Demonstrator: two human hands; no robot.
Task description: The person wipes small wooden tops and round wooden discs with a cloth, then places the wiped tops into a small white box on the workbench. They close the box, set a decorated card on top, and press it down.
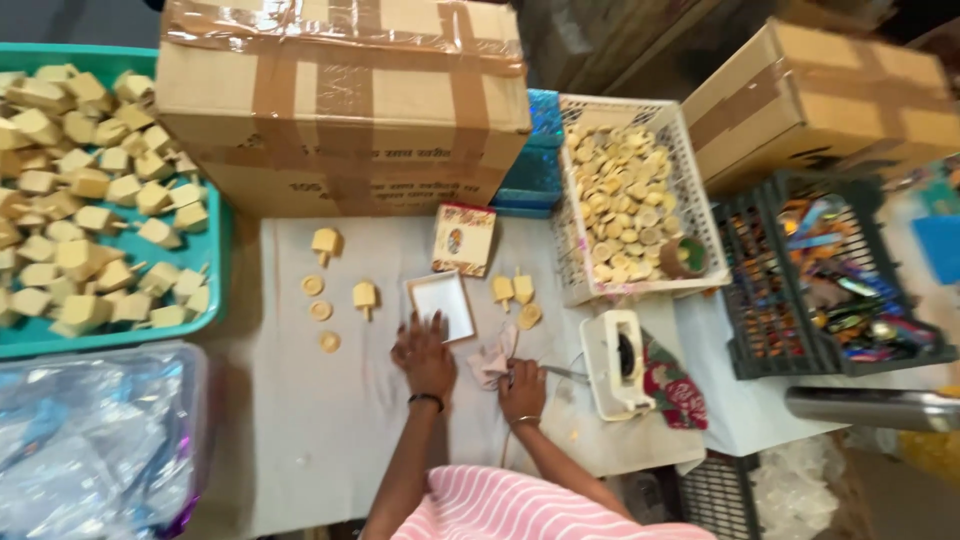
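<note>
Both hands work low on the desk [330, 420]: the left hand [424, 352] lies flat with spread fingers, touching one small white box tray [442, 303]; the right hand [522, 388] grips one pale cloth [494, 360]. Four wooden tops and four discs lie loose nearby.

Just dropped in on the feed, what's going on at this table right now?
A person in a pink striped top works at a cloth-covered table. The left hand lies flat, fingers spread, just below a small open white box. The right hand grips a pale crumpled cloth. Small wooden spinning tops and round discs lie loose around the box. A teal tray on the left holds many more tops, and a white basket on the right holds discs.
</note>
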